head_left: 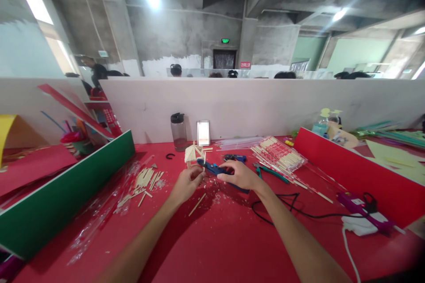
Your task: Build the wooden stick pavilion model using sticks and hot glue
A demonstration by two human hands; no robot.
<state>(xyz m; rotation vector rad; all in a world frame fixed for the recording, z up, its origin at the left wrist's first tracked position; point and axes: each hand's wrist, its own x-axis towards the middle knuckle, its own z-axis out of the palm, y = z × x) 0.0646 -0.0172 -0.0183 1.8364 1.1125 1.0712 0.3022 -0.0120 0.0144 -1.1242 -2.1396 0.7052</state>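
My left hand is closed, with thumb and fingers pinched on the lower end of a thin wooden stick. My right hand is wrapped around a long blue-handled cutter; its dark head points left and meets the stick. Just behind the left hand stands a small house-like model of pale sticks with a slanted roof. Part of its lower side is hidden by my fingers. A loose stick lies on the red tabletop below the hands, among small shavings.
Cut sticks lie in a pile at left beside clear plastic wrapping. Behind are a bottle and a lit phone. Right are a blue glue gun, green-handled pliers, packaged sticks, a black cable and a power strip.
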